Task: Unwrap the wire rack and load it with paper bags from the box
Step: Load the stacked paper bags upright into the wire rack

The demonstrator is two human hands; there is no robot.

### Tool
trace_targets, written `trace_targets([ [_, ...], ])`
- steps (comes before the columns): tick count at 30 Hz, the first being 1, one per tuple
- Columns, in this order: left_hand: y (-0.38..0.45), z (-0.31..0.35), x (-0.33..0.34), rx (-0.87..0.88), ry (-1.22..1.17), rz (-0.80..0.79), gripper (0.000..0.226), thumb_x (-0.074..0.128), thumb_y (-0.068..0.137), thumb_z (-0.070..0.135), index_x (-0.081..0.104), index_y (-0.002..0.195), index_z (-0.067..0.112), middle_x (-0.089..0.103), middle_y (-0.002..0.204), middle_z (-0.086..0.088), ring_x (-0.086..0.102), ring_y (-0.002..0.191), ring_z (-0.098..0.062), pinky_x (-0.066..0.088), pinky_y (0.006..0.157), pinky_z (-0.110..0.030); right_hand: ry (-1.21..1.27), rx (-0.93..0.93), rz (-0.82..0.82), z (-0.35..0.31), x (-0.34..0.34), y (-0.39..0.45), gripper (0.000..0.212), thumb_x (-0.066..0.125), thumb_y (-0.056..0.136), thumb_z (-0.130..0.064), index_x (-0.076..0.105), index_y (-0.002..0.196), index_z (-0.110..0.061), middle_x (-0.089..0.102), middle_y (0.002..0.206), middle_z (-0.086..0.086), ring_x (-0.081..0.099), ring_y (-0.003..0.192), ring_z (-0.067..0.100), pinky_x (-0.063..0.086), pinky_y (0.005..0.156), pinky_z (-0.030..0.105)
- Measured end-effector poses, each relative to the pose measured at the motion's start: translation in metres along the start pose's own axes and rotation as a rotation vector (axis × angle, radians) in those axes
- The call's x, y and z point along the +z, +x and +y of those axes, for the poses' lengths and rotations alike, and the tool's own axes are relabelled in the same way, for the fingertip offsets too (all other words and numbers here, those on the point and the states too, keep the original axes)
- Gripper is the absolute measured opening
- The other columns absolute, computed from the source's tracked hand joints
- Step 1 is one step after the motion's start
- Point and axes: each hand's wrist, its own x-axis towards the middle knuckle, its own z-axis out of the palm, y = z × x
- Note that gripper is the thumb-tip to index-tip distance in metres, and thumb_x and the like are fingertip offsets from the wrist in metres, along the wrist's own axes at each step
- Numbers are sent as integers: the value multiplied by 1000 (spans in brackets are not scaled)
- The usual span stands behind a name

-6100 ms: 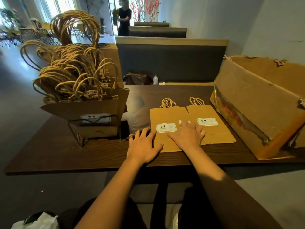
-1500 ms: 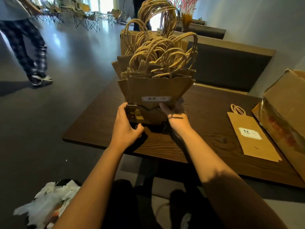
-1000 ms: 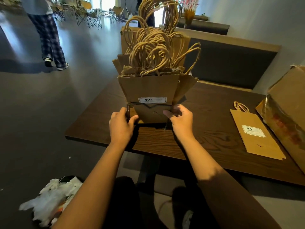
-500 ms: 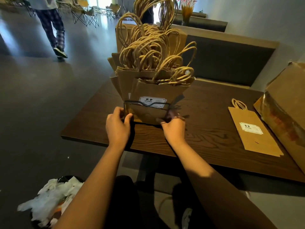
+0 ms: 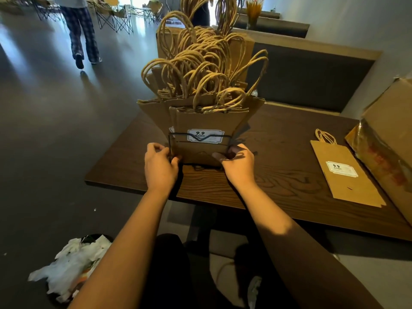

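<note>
Here, left hand [image 5: 159, 167], right hand [image 5: 239, 166], gripping wire rack [image 5: 178, 139]

dark wood table [image 5: 278, 181]; crumpled white plastic [image 5: 73, 262] on floor; person [image 5: 80, 30] walking away.

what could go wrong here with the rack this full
The bags fan out wide above the small wire rack, so it looks top-heavy and might tip if either hand, left or right, lets go. The tangled handles could snag. One bag lies unloaded by the box.
</note>
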Motion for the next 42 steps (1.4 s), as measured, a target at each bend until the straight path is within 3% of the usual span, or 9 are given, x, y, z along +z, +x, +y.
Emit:
trace_targets([
  [4,1,5,-11,-28,2,-49,17,76,90,29,70,101,17,41,119,4,60,95,-18,57,83,-40,-90,21,-123,0,-2,0,41,85,78,-33,73,113,-15,71,112,8,66,102,27,55,83,34],
  [8,-10,21,-22,7,-127,131,52,78,87,23,52,132,20,46,134,-2,59,111,-14,56,90,-34,-60,-55,-151,0,-7,-10,57,86,77,-32,61,125,-16,62,126,4,59,115,22,53,94,37],
  [12,-17,45,-28,83,-206,194,68,74,90,18,40,148,9,47,135,1,42,114,4,41,95,-19,60,-149,35,-9,-20,-20,56,84,81,-28,53,128,-24,49,129,-7,48,110,0,45,86,11],
  [15,-14,45,-25,53,-160,98,62,73,88,19,45,142,15,50,134,0,50,121,-7,47,98,-27,40,-220,49,-25,-27,-19,56,78,86,-28,51,135,-21,50,131,-5,47,115,1,40,88,6],
  [19,-17,46,-27,-86,67,-202,57,72,85,35,50,133,13,55,129,-10,58,120,-36,53,94,-49,-66,-177,-125,-30,-34,-14,57,72,91,-33,47,141,-21,47,139,-3,50,127,18,48,100,33],
  [26,-23,89,-48,-120,595,-394,53,57,94,53,62,127,12,61,125,-15,61,113,-39,48,85,-41,-85,-123,-69,17,-77,-8,47,69,93,-38,52,136,-28,51,131,-3,52,121,18,51,92,32],
  [33,-37,160,11,57,216,-700,31,64,98,43,65,95,12,66,94,-5,64,96,-27,52,83,-38,-502,307,-20,86,-174,20,59,62,91,-54,47,142,-29,46,146,8,41,135,35,38,110,49],
  [39,-72,169,96,21,-202,-630,10,70,94,27,64,94,20,70,92,0,67,93,-19,51,89,-36,-702,730,-67,147,-258,24,104,58,73,-84,28,154,-26,25,160,22,26,144,46,23,115,53],
  [42,-78,180,118,16,-310,-636,9,71,95,24,63,99,22,70,99,-1,66,97,-18,50,93,-35,-726,757,-101,160,-271,21,123,59,59,-93,23,155,-27,31,156,24,26,142,45,23,114,54],
])
